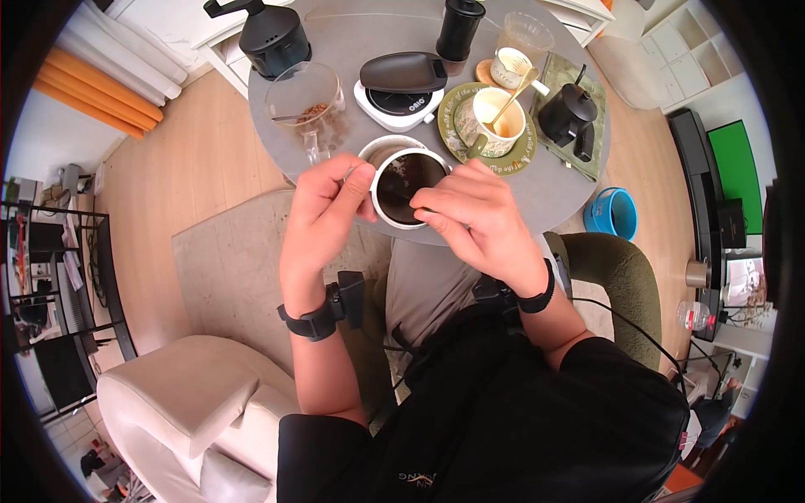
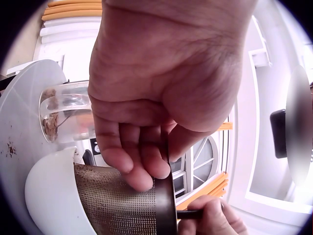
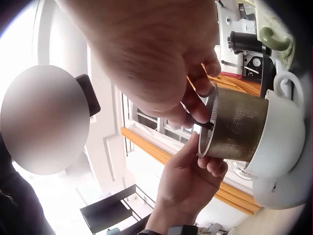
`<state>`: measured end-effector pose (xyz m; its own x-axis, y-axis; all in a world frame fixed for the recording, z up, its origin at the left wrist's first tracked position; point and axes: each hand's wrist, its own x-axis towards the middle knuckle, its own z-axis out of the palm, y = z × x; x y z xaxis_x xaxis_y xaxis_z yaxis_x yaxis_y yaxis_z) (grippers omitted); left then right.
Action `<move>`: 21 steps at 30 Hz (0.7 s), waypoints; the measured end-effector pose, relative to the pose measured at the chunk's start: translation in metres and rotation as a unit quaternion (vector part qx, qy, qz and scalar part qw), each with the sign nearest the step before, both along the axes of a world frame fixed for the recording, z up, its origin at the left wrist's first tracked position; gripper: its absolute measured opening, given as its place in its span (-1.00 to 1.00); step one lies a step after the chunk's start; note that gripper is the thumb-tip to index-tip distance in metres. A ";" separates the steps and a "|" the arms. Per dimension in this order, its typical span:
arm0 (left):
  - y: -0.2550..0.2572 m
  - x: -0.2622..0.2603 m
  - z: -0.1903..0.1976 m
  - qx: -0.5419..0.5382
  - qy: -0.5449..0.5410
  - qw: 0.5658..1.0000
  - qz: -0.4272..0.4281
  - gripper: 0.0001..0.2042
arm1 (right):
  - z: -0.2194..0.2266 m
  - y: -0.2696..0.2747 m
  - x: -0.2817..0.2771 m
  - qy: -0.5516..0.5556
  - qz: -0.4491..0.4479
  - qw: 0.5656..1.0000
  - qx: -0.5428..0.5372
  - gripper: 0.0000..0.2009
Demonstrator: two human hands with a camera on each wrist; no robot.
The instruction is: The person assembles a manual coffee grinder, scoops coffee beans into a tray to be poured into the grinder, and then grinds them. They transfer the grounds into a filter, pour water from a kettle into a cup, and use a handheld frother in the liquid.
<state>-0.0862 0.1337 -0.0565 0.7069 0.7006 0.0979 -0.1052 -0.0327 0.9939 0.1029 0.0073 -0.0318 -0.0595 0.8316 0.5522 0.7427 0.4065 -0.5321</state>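
Observation:
Both hands are at a metal mesh strainer (image 2: 117,196), which sits tilted partly inside a white cup (image 3: 281,134). From the head view its round opening looks dark inside, with pale specks on one side. My left hand (image 1: 323,205) pinches the strainer's rim between thumb and fingers. At the opposite side, my right hand (image 1: 474,210) pinches a slim dark handle (image 2: 190,214) at the rim. A glass jug (image 1: 306,101) with brown pieces in it stands beyond the left hand. The green saucer (image 1: 450,126) bearing a patterned cup (image 1: 495,138) lies beyond the right hand.
On the grey round table (image 1: 344,25) stand a kitchen scale (image 1: 402,105) with a black tray on top, a black kettle (image 1: 272,42), a black grinder (image 1: 459,29) and a small black pot (image 1: 566,113) on a green cloth. A blue bucket (image 1: 610,214) is on the floor.

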 end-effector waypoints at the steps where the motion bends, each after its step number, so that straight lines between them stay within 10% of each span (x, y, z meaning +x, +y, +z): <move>1: 0.000 0.000 0.000 0.001 0.001 1.000 -0.002 -0.76 | -0.003 0.001 0.000 -0.001 -0.008 1.000 0.015 -0.91; 21: 0.000 -0.001 0.003 -0.002 0.005 1.000 0.006 -0.76 | -0.002 0.000 0.005 0.020 -0.037 0.999 0.019 -0.90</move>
